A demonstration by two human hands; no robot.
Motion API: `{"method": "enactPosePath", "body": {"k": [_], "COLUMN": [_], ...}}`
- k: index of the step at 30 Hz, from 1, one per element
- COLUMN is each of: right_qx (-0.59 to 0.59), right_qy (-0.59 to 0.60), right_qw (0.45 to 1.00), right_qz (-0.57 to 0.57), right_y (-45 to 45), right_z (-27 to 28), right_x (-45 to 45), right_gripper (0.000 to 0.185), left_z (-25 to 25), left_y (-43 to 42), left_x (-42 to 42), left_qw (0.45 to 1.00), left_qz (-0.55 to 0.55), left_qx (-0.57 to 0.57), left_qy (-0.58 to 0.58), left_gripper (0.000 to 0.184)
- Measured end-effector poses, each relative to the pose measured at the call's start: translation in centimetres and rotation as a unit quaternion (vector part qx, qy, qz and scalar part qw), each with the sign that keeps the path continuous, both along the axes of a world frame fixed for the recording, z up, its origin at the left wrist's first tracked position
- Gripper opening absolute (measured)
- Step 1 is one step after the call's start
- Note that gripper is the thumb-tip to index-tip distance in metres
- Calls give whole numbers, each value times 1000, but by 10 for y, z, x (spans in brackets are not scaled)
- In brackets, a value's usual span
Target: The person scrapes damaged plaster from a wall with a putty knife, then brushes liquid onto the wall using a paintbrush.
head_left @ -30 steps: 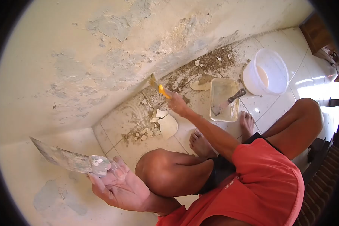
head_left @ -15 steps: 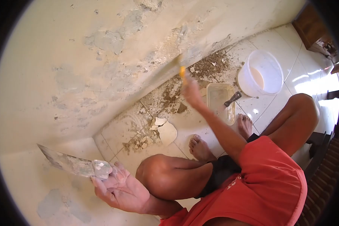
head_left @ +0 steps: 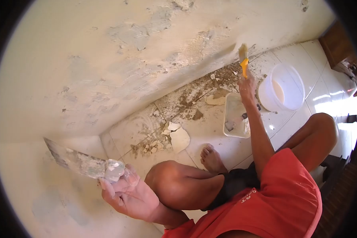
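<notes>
A paintbrush (head_left: pixel 244 66) with a yellow handle is gripped in my right hand (head_left: pixel 248 88), its bristles up against the lower part of the patchy, peeling wall (head_left: pixel 91 47). My left hand (head_left: pixel 134 196), palm upward, holds a wide putty knife (head_left: pixel 77 162) by its near end. Pale filler is smeared on the blade, with a lump close to my fingers. Below my right forearm, a rectangular plastic tub (head_left: pixel 227 109) stands on the floor with a dark-handled tool in it, partly hidden by the arm.
A translucent bucket (head_left: pixel 269 92) with some pale liquid stands right of the tub. Broken plaster pieces (head_left: pixel 180 139) and crumbled debris (head_left: pixel 188 95) lie along the wall's foot on the tiles. Wooden furniture (head_left: pixel 337 49) stands at the upper right. My bare foot (head_left: pixel 212 158) is near the middle.
My right hand has carried the paintbrush rightward along the wall. The putty knife stays in my left hand, almost in place. The view has shifted slightly.
</notes>
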State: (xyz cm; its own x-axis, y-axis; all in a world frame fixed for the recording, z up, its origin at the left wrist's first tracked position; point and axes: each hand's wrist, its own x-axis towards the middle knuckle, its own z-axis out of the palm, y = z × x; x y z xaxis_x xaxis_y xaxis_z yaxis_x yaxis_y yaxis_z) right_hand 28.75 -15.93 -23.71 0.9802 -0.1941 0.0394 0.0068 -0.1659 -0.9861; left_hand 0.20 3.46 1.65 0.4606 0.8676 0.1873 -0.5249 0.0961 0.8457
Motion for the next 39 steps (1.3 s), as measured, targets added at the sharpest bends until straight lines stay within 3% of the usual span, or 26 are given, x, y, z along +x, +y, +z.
{"method": "enactPosePath", "body": {"k": [2, 3, 6, 8, 9, 10, 13, 15, 16, 17, 18, 21, 22, 25, 29, 30, 32, 33, 34, 37, 38, 39], "right_qx": [-88, -108, 92, 100, 0, -102, -254, -183, -191, -125, -20, 3, -119, -111, -104, -84, -47, -34, -82, 47, 48, 36], "right_qy": [74, 68, -49, 37, -49, -133, -185, -15, -62, 50, -3, -61, -122, -53, 10, -159, -140, 47, 29, -6, -10, -88], "right_qw": [993, 983, 976, 961, 949, 916, 929, 972, 979, 991, 999, 998, 984, 973, 915, 918, 912, 893, 926, 965, 962, 978], "right_qz": [4, 129, 192, 254, 312, 366, 194, 147, 27, -7, -35, 34, 52, 193, 391, 353, 383, 446, 367, 257, 268, 188], "right_y": [33, 47, 130, 133, 122, 114, 40, -17, -23, -34, -22, 13, 32, 123, 202, 213, 204, 172, 147, 100, 96, 95], "right_z": [15, -1, -63, -54, -28, -3, -34, -24, -4, 10, 48, 62, 42, 48, 79, 66, 66, 95, 107, 86, 81, 87], "right_x": [-8, -16, -69, -84, -91, -92, -38, 1, 3, 10, -7, -28, -23, -76, -141, -143, -135, -116, -103, -60, -59, -65], "right_gripper": [37, 30, 30, 34, 37, 40, 36, 23, 22, 27, 35, 44, 53, 60, 64, 62, 55, 51, 51, 52, 52, 54], "left_z": [1, 2, -1, 3, 6, 7, 8, 3, 3, 3, 2, 4, 4, 6, 6, 7, 11, 11, 10, 4, 5, 7], "left_y": [-2, -3, -3, -7, -9, -11, -13, -5, -3, -2, -2, -4, -5, -8, -10, -13, -11, -9, -8, 5, 6, 6], "left_x": [1, 4, 5, 10, 12, 15, 11, 1, -1, -2, -1, 1, 1, -1, -5, -5, -7, -8, -11, -8, -8, -6], "left_qw": [1000, 1000, 1000, 999, 998, 998, 990, 999, 999, 999, 998, 998, 998, 998, 998, 997, 996, 996, 997, 998, 997, 995], "left_qz": [7, 8, 11, 32, 63, 59, 132, 32, 12, 24, 14, 7, 5, 13, 32, 54, 80, 70, 60, 33, 44, 66], "left_qx": [4, 5, 7, 8, 6, 6, -39, -14, -28, -28, -28, -27, -24, -21, -13, -24, -34, -26, -20, 1, 3, -15], "left_qy": [2, 2, 0, 9, 26, 22, 15, -22, -37, -40, -50, -61, -59, -65, -56, -45, -35, -44, -50, -57, -61, -69], "left_gripper": [25, 25, 24, 28, 45, 45, 39, 21, 22, 22, 23, 24, 24, 25, 25, 25, 25, 25, 25, 25, 25, 25]}}
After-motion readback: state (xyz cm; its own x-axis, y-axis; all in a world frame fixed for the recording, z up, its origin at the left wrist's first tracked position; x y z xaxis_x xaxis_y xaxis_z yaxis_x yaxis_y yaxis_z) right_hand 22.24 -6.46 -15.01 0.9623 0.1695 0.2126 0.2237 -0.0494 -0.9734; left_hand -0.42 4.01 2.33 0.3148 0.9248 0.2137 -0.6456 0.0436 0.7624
